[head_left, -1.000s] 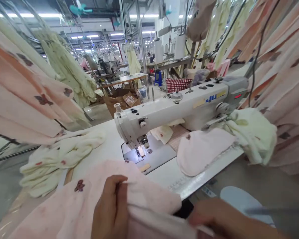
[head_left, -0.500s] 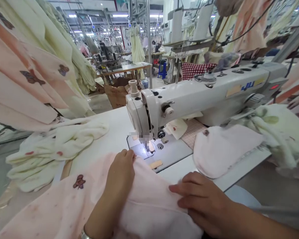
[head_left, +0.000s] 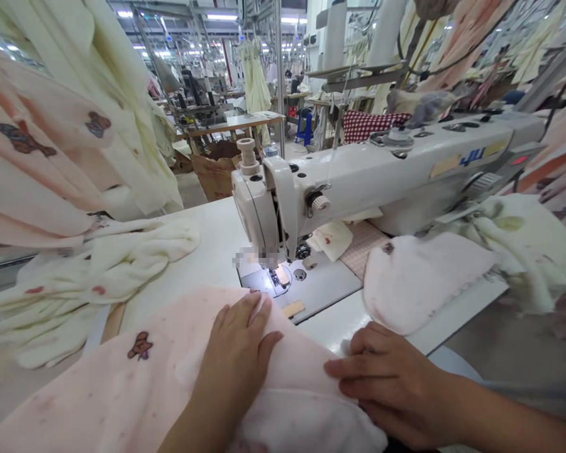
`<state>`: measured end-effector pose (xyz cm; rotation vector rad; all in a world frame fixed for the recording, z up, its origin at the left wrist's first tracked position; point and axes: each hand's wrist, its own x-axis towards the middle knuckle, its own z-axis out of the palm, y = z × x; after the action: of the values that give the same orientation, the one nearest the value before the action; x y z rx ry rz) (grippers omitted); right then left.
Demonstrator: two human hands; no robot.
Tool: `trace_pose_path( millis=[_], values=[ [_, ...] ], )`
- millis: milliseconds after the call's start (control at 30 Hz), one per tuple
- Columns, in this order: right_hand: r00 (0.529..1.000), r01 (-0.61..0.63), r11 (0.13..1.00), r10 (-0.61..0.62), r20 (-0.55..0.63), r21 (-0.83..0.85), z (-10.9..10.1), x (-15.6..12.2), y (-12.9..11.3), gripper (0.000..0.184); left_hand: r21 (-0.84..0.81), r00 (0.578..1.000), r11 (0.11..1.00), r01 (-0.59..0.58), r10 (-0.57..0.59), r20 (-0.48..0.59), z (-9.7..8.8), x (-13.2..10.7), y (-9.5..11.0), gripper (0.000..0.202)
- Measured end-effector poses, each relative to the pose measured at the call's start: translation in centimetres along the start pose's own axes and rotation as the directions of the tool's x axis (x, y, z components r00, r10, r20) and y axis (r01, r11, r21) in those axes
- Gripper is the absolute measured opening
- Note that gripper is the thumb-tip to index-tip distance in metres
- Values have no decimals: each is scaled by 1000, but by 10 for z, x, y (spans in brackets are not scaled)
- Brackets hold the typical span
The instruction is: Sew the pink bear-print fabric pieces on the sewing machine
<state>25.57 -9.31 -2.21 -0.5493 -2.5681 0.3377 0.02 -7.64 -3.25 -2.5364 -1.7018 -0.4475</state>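
Observation:
Pale pink fleece fabric (head_left: 165, 390) with small dots and a brown bear motif spreads over the front of the table, in front of the sewing machine (head_left: 266, 207). My left hand (head_left: 240, 336) lies flat on the fabric near the needle plate, thumb apart from the fingers. At the fabric's right edge my right hand (head_left: 382, 371) has its fingers curled together, gripping that edge; its thumb is hidden. Light from the machine head falls on the metal plate (head_left: 330, 292). The needle area is blurred out.
To the right lies a curved pink fleece piece (head_left: 419, 283), beside a bunched pale green cloth (head_left: 532, 245). Crumpled cream fabric (head_left: 136, 270) covers the table's left side. Garments (head_left: 42, 145) hang at the left, and a cardboard box (head_left: 214, 170) stands behind the table.
My left hand has gone from pinching the fabric's top edge to lying flat with fingers spread. The right hand stays at the right edge, nearly unmoved. The view has shifted slightly.

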Motion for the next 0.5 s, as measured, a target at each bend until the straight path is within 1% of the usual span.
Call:
trace_pose_path(
  millis=[100,200,300,500],
  values=[
    [1000,-17,999,16,-22,-27,-5,-3,2,19,20,1000,1000,-21,21,12,5,2,3,40],
    [998,-46,998,43,-51,-42,-7,-6,4,19,9,998,999,-38,37,41,9,15,4,40],
    [995,-69,996,65,-74,-57,-7,-8,5,19,-7,997,998,-60,60,44,11,26,3,39],
    [993,-104,992,99,-63,-73,-5,-9,6,18,18,995,995,-98,98,26,14,30,-3,39]
  ],
)
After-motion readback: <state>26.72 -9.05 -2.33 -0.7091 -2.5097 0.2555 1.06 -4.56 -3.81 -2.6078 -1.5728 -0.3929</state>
